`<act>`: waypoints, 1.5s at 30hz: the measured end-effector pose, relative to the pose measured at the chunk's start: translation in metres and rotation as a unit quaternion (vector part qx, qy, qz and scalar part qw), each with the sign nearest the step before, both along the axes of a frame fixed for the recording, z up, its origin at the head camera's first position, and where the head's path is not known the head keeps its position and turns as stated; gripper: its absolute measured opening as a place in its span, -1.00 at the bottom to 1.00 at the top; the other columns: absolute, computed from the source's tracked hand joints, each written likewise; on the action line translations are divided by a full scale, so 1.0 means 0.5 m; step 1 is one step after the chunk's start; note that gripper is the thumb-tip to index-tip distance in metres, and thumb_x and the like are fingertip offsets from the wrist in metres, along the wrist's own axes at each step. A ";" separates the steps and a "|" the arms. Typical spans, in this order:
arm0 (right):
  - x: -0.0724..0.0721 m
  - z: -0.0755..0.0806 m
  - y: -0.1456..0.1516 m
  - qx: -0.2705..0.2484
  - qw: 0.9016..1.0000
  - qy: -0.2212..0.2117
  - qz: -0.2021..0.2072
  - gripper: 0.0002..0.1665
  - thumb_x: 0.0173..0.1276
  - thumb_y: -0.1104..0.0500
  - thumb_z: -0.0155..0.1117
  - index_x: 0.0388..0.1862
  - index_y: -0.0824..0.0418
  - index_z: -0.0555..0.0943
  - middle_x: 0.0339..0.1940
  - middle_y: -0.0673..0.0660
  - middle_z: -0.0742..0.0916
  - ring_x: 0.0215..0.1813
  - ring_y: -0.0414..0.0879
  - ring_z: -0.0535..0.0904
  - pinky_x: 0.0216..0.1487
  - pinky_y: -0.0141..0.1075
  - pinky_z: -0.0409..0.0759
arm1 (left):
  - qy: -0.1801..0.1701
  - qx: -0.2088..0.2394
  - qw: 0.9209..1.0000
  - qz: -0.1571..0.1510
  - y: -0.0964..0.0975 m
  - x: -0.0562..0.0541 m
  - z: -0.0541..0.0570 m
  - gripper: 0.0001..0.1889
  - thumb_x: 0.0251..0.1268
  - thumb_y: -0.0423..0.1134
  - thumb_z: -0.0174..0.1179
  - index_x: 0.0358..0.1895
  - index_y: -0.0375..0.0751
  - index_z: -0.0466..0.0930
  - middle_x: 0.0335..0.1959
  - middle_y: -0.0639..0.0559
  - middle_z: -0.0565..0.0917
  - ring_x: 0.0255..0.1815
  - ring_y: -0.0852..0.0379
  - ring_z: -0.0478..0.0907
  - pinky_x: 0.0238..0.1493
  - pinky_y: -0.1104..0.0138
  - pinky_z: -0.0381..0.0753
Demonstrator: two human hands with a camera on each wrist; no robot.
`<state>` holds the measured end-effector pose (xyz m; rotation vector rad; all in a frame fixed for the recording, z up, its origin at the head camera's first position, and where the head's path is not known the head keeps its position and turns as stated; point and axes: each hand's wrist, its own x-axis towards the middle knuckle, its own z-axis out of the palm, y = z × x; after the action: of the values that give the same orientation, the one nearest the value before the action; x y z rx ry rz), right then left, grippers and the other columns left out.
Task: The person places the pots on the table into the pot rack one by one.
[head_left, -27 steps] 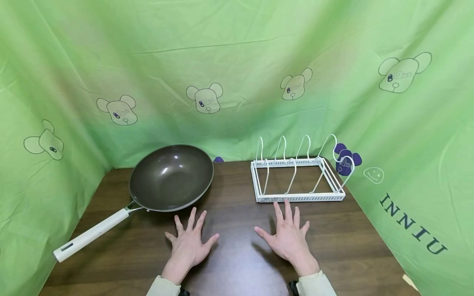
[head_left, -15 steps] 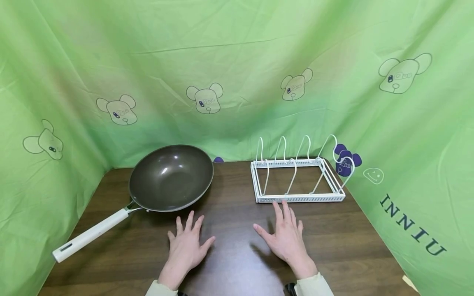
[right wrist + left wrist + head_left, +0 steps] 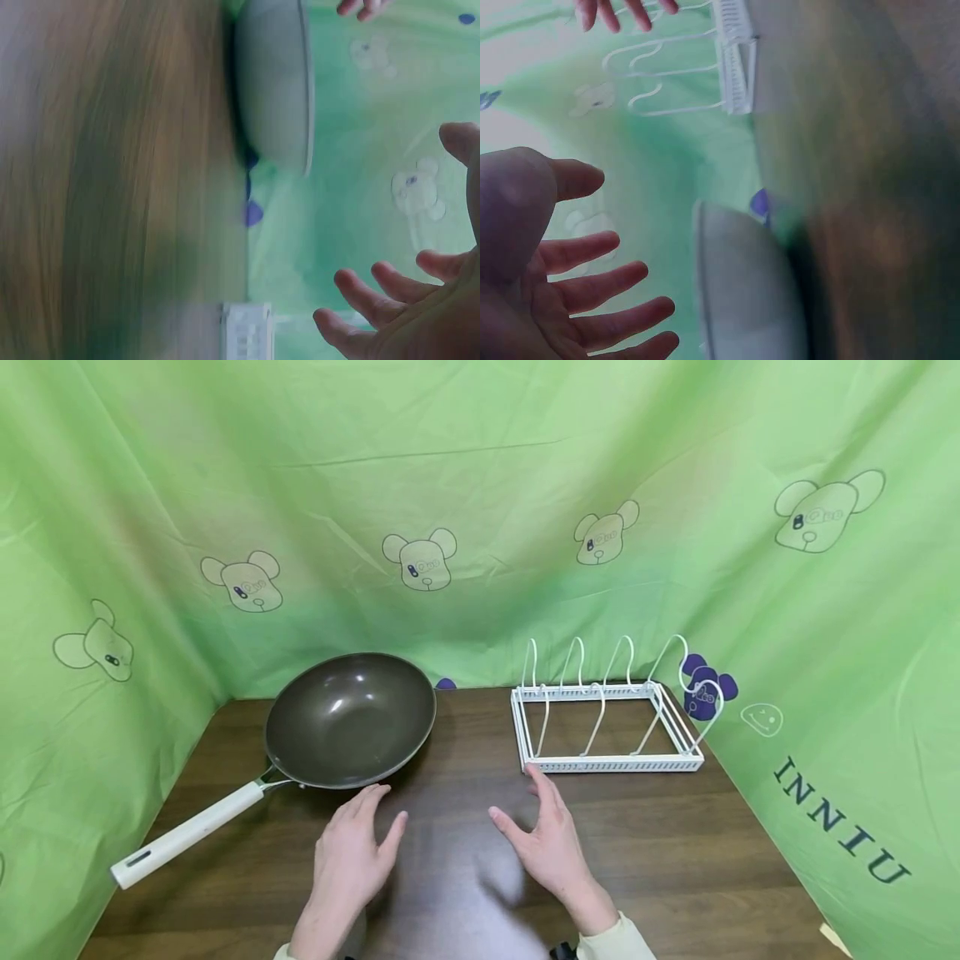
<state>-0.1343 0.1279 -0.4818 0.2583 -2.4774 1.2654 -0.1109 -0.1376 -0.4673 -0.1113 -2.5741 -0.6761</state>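
Observation:
A dark wok (image 3: 350, 722) with a long white handle (image 3: 187, 835) rests on the left of the table, its handle angled toward the near left. To the right stands a white wire rack (image 3: 611, 764) with several curved upright loops. My left hand (image 3: 351, 852) is raised in front of the wok's near rim, holding nothing, thumb apart from the fingers. In front of the rack's near left corner, my right hand (image 3: 555, 852) is also raised with nothing in it. Both wrist views show spread fingers; the wok's pale outer side (image 3: 742, 285) appears in the left one.
The brown wooden table (image 3: 465, 793) carries the wok and rack. A green curtain (image 3: 487, 460) printed with mouse heads hangs behind it and along both sides. A small pale object (image 3: 834, 937) shows at the table's right edge.
Both hands have turned from spread, backs up, to palms facing each other. The left hand has moved slightly left, and the right hand has shifted left too. Wok and rack stay put.

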 end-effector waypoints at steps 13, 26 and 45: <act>0.018 0.011 -0.081 -0.106 0.986 -0.083 0.093 -0.09 0.28 -0.02 0.51 0.49 0.19 0.30 0.37 0.14 0.54 0.28 0.21 0.56 0.20 0.19 0.53 | 0.023 0.018 0.998 0.058 -0.081 0.013 0.053 -0.56 0.34 0.02 0.31 0.17 -0.14 0.60 0.16 -0.09 0.67 0.06 -0.22 0.64 -0.18 -0.18 0.62; 0.018 0.002 -0.122 -0.163 0.961 -0.164 0.153 -0.06 0.29 0.01 0.50 0.52 0.17 0.23 0.45 0.19 0.45 0.36 0.28 0.46 0.27 0.26 0.44 | -0.058 -0.064 0.988 0.127 -0.259 -0.016 0.079 -0.43 0.34 -0.04 0.28 0.22 -0.43 0.46 0.21 -0.47 0.49 0.20 -0.52 0.34 0.06 -0.39 0.30; 0.012 -0.023 -0.154 -0.155 0.955 -0.174 0.181 -0.10 0.31 -0.05 0.47 0.48 0.17 0.25 0.44 0.29 0.45 0.34 0.32 0.48 0.25 0.26 0.45 | -0.205 -0.093 0.963 0.149 -0.334 -0.010 0.060 -0.43 0.43 0.06 0.14 0.16 -0.44 0.45 -0.28 -0.38 0.62 -0.35 -0.38 0.56 -0.38 -0.11 0.35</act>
<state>-0.1284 0.0511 -0.4933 0.4559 -2.5341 1.9812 -0.1159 -0.3047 -0.4372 0.3897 -2.9554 -0.3698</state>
